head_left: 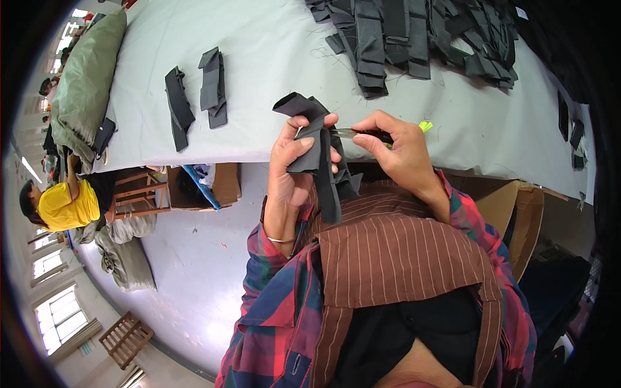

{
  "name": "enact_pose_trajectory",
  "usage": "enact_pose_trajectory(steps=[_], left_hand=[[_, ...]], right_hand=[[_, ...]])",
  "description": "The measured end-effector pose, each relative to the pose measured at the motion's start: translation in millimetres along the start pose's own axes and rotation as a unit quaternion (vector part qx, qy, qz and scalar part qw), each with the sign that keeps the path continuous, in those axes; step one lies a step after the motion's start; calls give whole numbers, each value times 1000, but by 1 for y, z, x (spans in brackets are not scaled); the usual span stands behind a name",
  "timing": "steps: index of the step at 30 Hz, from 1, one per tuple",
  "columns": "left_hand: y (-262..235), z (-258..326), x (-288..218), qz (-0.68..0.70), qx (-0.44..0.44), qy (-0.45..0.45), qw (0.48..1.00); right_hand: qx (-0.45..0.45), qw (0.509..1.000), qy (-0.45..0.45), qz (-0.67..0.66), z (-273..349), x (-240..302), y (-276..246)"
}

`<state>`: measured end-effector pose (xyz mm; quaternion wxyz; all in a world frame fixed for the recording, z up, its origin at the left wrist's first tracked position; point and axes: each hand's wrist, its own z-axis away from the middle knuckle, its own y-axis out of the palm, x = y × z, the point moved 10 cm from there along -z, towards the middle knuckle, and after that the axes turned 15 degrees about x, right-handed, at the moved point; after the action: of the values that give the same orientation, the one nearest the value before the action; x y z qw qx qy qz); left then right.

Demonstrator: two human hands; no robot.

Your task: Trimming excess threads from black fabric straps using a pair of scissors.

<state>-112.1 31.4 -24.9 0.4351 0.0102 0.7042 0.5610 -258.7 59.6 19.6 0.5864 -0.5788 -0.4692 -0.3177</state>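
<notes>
At the far left a person in a yellow shirt (61,205) sits low beside a wooden stool (139,192), well apart from the work. On the pale counter (259,58) two dark folded strips (197,97) lie near its front edge with bare cloth around them. The left hand (291,171) is closed on a dark grey fabric strip (320,155), thumb and fingers pinching it just off the counter edge, its tail hanging toward the striped apron (388,252). The right hand (401,152) has its grip closed around small thread snips (359,134), whose tip touches the strip. A heap of dark strips (414,39) crowds the far right edge, while the middle lies open.
</notes>
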Motion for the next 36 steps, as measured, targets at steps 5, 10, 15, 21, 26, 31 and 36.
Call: enact_pose_trajectory(steps=[5, 10, 15, 21, 26, 31, 36], left_hand=[[0, -1, 5, 58, 33, 13, 998], [3, -3, 8, 91, 50, 17, 994], [7, -4, 3, 12, 42, 23, 999], [26, -6, 0, -81, 47, 16, 995], [32, -3, -7, -85, 58, 27, 994], [35, 0, -3, -98, 69, -8, 993], [31, 6, -3, -144, 46, -22, 988]], right_hand=[[-1, 1000, -6, 14, -2, 2, 1], [4, 998, -6, -64, -3, -4, 3], [34, 985, 30, -167, -6, -13, 7], [30, 971, 26, -235, -9, -19, 18], [55, 985, 48, -159, -10, -9, 4], [5, 995, 39, -94, -4, 5, -14], [-1, 993, 20, -113, 3, 13, -17]])
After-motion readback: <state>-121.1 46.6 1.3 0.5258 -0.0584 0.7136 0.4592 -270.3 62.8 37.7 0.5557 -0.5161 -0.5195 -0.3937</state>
